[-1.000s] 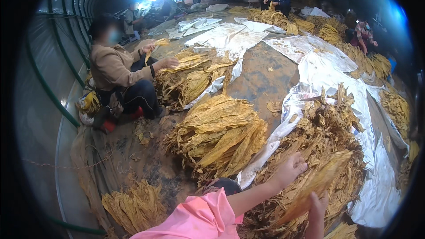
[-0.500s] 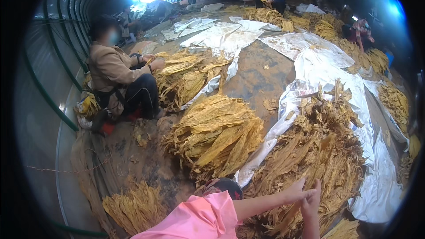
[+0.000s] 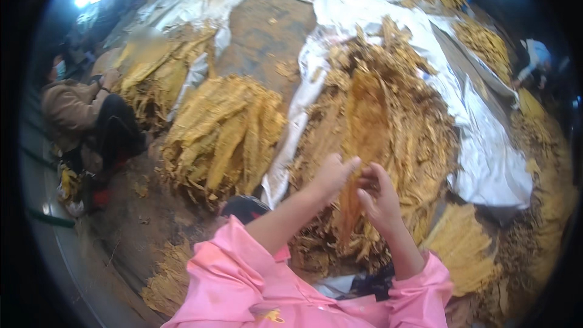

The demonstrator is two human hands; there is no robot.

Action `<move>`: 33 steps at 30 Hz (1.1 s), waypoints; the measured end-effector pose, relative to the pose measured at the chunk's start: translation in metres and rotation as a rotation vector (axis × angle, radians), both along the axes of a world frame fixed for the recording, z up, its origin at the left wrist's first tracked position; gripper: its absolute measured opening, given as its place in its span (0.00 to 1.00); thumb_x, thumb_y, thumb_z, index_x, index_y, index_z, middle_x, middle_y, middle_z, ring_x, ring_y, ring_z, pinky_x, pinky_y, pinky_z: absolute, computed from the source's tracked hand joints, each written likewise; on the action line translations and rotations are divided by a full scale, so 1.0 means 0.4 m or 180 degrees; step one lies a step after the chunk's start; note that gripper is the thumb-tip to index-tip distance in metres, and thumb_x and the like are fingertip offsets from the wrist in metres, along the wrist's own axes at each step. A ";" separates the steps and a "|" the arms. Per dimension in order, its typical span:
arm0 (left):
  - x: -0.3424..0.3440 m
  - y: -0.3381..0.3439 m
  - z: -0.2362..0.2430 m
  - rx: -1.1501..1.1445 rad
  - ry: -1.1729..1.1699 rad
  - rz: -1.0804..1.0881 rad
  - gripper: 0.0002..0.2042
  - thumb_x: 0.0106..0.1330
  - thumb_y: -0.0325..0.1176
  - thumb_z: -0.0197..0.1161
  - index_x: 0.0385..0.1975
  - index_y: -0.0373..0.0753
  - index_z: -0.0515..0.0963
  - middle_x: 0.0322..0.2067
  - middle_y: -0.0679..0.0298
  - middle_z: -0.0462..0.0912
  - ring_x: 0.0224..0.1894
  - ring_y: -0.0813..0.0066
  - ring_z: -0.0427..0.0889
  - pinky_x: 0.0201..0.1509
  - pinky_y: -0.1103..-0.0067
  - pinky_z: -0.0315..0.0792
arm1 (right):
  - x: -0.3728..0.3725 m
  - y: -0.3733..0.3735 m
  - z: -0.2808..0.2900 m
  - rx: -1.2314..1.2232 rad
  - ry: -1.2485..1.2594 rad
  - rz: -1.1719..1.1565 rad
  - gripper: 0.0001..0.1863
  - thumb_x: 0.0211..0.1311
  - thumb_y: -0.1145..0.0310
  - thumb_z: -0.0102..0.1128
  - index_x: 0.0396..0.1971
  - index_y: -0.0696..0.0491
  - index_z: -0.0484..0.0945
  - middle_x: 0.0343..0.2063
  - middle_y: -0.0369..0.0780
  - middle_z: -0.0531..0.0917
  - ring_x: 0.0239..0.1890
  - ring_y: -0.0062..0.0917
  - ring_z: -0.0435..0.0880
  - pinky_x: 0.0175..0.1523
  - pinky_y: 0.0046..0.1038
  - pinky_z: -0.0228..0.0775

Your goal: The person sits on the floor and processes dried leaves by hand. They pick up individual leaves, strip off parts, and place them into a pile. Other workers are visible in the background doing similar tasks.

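Note:
A long brown-yellow dried tobacco leaf hangs upright before me, over a large pile of brown tobacco leaves. My left hand is closed on its lower part, the thumb pressed along it. My right hand is beside the leaf's right edge, fingers curled and thumb apart, with a gap between them. Left of the pile lies a heap of yellower tobacco leaves. Close to my right forearm is a flat bundle of pale yellow leaves.
White plastic sheeting borders the pile on its right and far sides. A co-worker in a brown jacket sits at the left by another leaf heap. More leaves lie at the lower left. A person shows at the far right.
My view has swung right and downward. Both hands, close together low over the pile before, are now slightly apart and further left in view, with a single leaf raised between them.

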State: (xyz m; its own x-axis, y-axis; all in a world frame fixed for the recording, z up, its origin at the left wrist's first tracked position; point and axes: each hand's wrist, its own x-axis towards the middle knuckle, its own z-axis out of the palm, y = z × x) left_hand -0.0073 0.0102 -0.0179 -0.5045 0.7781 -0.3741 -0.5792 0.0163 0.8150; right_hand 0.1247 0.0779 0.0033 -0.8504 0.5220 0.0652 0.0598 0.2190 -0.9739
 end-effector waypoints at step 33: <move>-0.040 -0.007 0.054 0.0687 -0.0552 0.0403 0.13 0.59 0.24 0.51 0.44 0.31 0.65 0.38 0.56 0.74 0.39 0.70 0.75 0.43 0.74 0.72 | 0.026 0.002 0.015 -0.2206 -0.0758 0.0360 0.13 0.58 0.68 0.52 0.40 0.59 0.71 0.30 0.32 0.76 0.30 0.12 0.72 0.36 0.17 0.65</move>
State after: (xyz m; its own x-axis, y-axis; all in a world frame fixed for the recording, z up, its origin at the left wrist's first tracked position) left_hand -0.0234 0.0073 0.0036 -0.5455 0.7841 -0.2959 -0.6964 -0.2277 0.6806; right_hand 0.1352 0.0788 0.0093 -0.8515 0.2848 -0.4403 0.3001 -0.4240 -0.8545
